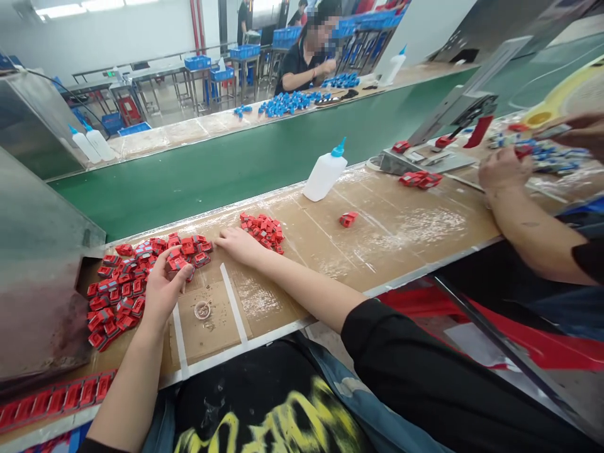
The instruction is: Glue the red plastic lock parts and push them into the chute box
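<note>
My left hand (163, 286) has its thumb and fingers closed round a red plastic part with a grey edge (180, 264), over the right side of a large heap of similar red parts (125, 286). My right hand (240, 245) is low over the table, back upward, its fingers drawn together at the heap's right edge. Whatever may be under those fingertips is hidden. Just right of that hand lies a pile of smaller red pieces (265, 230). A small round cap (202, 309) rests between two white tape strips in front of me.
A white squeeze bottle (325, 173) stands at the table's far edge, beside the green belt (198, 195). One red part (348, 219) lies alone. To the right are a metal press (438, 145) and a co-worker's hands (507, 170). Metal housing (38, 270) bounds the left.
</note>
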The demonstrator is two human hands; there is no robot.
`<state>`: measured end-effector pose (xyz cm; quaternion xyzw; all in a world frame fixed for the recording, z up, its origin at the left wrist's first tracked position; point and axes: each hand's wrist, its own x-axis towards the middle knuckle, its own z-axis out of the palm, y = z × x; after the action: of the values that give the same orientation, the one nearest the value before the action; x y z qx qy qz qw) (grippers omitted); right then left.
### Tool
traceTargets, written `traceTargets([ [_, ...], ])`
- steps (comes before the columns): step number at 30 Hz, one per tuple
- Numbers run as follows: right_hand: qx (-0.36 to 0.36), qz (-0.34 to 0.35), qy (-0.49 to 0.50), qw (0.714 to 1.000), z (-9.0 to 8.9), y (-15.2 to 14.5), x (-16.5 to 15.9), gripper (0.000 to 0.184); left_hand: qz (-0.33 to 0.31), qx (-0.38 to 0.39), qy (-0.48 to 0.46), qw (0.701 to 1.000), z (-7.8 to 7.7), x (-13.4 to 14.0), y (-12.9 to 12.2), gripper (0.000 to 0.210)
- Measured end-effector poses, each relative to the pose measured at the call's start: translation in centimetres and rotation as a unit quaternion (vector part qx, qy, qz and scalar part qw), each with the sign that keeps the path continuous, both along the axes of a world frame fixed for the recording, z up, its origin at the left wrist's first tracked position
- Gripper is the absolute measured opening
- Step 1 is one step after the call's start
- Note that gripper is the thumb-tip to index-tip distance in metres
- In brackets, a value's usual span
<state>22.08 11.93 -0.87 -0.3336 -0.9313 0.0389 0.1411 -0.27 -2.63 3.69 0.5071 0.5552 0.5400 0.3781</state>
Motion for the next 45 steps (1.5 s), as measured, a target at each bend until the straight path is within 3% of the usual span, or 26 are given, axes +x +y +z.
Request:
traceTargets([
  [2,-0.051,0.005,0.084,0.995,-0.4,0.4,-0.3,0.025,-0.014,0.020,-0.025,0.999,0.7,0.9,1.4,0.058],
  [4,-0.144,-0.010,0.238,0.960,-0.3,0.5,-1.0,0.025,-0.025,0.036,-0.045,0.998,0.7,1.5,2.4,0.060],
  [5,-0.205,-0.018,0.328,0.922,-0.2,0.5,-1.4,0.026,-0.030,0.038,-0.044,0.998,0.4,1.6,2.7,0.061],
  [7,-0.334,-0.021,0.478,0.812,0.1,0.2,-2.3,0.033,-0.039,0.030,-0.022,0.999,-0.5,1.6,2.9,0.063],
  [9,-0.435,-0.002,0.547,0.715,0.4,-0.4,-3.0,0.042,-0.047,0.013,0.005,0.999,-1.3,1.4,2.6,0.064],
  [11,-0.486,0.029,0.549,0.680,0.5,-1.3,-3.3,0.045,-0.052,-0.004,0.020,0.998,-1.9,1.1,2.2,0.067],
  [13,-0.493,0.052,0.531,0.688,0.4,-2.2,-3.3,0.045,-0.052,-0.018,0.018,0.998,-2.1,0.9,1.8,0.070],
  [16,-0.462,0.064,0.508,0.724,0.3,-3.3,-2.7,0.043,-0.051,-0.031,0.017,0.998,-2.1,0.9,1.6,0.070],
  [21,-0.281,0.073,0.491,0.822,0.5,-4.4,-2.2,0.042,-0.069,-0.040,0.105,0.991,-2.3,0.9,1.7,0.066],
  [23,-0.234,0.094,0.470,0.846,0.6,-4.7,-2.5,0.041,-0.087,-0.036,0.144,0.985,-2.4,0.9,1.8,0.064],
  [28,-0.210,0.123,0.438,0.866,0.0,-4.8,-3.1,0.034,-0.128,-0.044,0.146,0.980,-2.5,0.8,1.7,0.072],
  [32,-0.141,0.125,0.408,0.893,-0.7,-4.0,-2.8,0.031,-0.165,-0.074,0.003,0.984,-2.7,1.1,1.8,0.088],
  [35,-0.067,0.136,0.349,0.925,-0.6,-3.6,-2.6,0.030,-0.150,-0.083,-0.087,0.981,-2.8,1.4,2.0,0.072],
  [38,-0.018,0.145,0.263,0.954,0.2,-3.9,-2.3,0.033,-0.123,-0.075,-0.113,0.983,-2.7,1.5,2.3,0.053],
  [42,-0.030,0.181,0.202,0.962,1.6,-4.9,-1.8,0.053,-0.100,-0.056,-0.080,0.990,-2.7,1.0,2.4,0.046],
  [45,-0.118,0.211,0.256,0.936,1.7,-5.5,-1.8,0.071,-0.084,-0.036,-0.030,0.995,-2.8,0.9,2.1,0.050],
])
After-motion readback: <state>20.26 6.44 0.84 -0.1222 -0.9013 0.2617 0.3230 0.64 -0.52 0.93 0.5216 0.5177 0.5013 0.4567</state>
